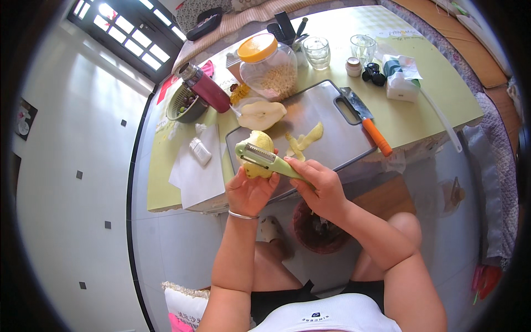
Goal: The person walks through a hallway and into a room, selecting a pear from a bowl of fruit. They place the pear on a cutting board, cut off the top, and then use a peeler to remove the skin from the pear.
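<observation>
My left hand (249,193) is closed around a yellow-green pear (262,138), holding it up over the near left edge of the steel cutting board (337,141). In my right hand (323,189) is the handle of a green peeler (283,167); its metal blade lies across the front of the pear. Whether the blade is biting into the skin, I cannot tell. A pear half (261,115), cut face showing, rests at the board's far left corner. Strips of pear peel (301,144) lie on the middle of the board.
An orange-handled knife (377,137) lies along the board's right edge. Behind stand a yellow-lidded jar (270,63), a tilted-looking red flask (207,91) and glasses (316,53). A white bottle (199,151) lies at left. Below the table edge sits a reddish bin (318,229).
</observation>
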A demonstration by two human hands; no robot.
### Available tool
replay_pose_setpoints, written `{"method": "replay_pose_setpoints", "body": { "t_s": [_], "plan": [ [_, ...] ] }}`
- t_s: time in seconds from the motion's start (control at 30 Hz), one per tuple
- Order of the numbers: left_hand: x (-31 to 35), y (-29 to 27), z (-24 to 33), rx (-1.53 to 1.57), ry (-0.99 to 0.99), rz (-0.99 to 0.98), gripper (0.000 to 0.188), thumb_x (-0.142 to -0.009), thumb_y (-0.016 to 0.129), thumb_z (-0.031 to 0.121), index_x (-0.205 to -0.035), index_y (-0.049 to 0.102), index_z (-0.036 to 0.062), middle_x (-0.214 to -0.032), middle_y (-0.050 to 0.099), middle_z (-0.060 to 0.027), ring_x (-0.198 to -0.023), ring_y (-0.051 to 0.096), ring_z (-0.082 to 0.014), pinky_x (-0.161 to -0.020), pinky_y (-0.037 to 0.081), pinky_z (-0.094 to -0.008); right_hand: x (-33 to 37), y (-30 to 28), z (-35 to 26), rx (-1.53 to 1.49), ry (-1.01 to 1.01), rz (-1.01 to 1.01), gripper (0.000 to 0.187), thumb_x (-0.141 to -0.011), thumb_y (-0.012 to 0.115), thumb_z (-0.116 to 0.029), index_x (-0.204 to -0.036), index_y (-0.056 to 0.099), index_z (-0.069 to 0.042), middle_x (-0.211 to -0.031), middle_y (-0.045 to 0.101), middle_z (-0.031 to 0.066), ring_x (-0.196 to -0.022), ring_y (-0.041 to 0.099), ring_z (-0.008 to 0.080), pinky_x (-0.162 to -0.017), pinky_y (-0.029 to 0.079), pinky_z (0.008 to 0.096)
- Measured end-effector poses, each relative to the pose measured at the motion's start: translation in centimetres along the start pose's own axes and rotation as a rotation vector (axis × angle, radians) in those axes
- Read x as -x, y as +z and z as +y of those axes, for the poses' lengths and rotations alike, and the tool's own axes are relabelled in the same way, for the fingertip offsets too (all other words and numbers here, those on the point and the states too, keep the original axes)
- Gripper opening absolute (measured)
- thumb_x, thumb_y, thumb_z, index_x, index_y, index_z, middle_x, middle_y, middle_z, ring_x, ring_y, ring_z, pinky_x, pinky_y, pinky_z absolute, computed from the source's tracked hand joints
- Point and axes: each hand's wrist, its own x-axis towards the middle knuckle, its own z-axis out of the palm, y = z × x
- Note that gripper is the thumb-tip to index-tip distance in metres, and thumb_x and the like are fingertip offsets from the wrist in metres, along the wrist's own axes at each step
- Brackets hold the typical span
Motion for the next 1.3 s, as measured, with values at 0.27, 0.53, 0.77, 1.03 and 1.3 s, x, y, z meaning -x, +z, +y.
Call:
{"method": "replay_pose_setpoints", "body": {
  "t_s": [0.27, 0.53, 0.77, 1.03, 1.3],
  "plan": [
    [0.1, 0.2, -0.2, 0.009, -0.011, 0.02, 0.064, -0.089, 0.063, 0.023, -0.144, 0.035, 0.0062, -0.146, 0.036, -0.0244, -0.13, 0.043, -0.0346, -0.101, 0.044, -0.0474, -0.5, -0.4, 1.0, 0.082, -0.173, 0.009, 0.043, -0.079, 0.067, -0.002, -0.122, 0.061, -0.006, -0.081, 0.061, 0.0109, -0.068, 0.059, 0.0292, -0.061, 0.048, 0.0365],
    [0.1, 0.0, -0.4, 0.075, -0.026, 0.047, 0.059, -0.089, 0.063, 0.02, -0.141, 0.039, 0.0053, -0.144, 0.038, -0.0239, -0.131, 0.042, -0.0357, -0.103, 0.043, -0.0478, -0.6, -0.2, 1.6, 0.094, -0.127, 0.018, 0.044, -0.079, 0.067, -0.005, -0.122, 0.062, -0.009, -0.074, 0.057, 0.0103, -0.067, 0.058, 0.0306, -0.06, 0.047, 0.0401],
    [-0.1, -0.5, -0.4, 0.073, -0.016, 0.073, 0.057, -0.089, 0.063, 0.021, -0.139, 0.041, 0.0029, -0.139, 0.044, -0.0236, -0.123, 0.048, -0.0388, -0.102, 0.044, -0.0466, -0.9, -0.4, 2.1, 0.072, -0.06, 0.031, 0.043, -0.08, 0.066, -0.006, -0.122, 0.063, -0.01, -0.076, 0.058, 0.0118, -0.068, 0.058, 0.0313, -0.061, 0.048, 0.0395],
    [0.2, -0.6, -0.7, 0.081, -0.083, 0.046, 0.065, -0.088, 0.065, 0.024, -0.14, 0.035, -0.0029, -0.134, 0.045, -0.0256, -0.114, 0.052, -0.0378, -0.099, 0.047, -0.0434, -1.2, -0.9, 2.8, 0.128, 0.027, 0.056, 0.04, -0.083, 0.065, -0.011, -0.123, 0.062, -0.011, -0.081, 0.06, 0.0132, -0.072, 0.06, 0.0334, -0.064, 0.049, 0.0406],
    [0.0, -0.3, -0.7, 0.058, -0.077, 0.01, 0.075, -0.085, 0.068, 0.023, -0.144, 0.028, -0.0012, -0.139, 0.039, -0.026, -0.115, 0.052, -0.0365, -0.1, 0.046, -0.0427, -1.7, -0.4, 2.8, 0.203, 0.104, 0.11, 0.036, -0.086, 0.064, -0.014, -0.122, 0.063, -0.012, -0.082, 0.06, 0.013, -0.074, 0.061, 0.0336, -0.065, 0.049, 0.0415]
  ]
}}
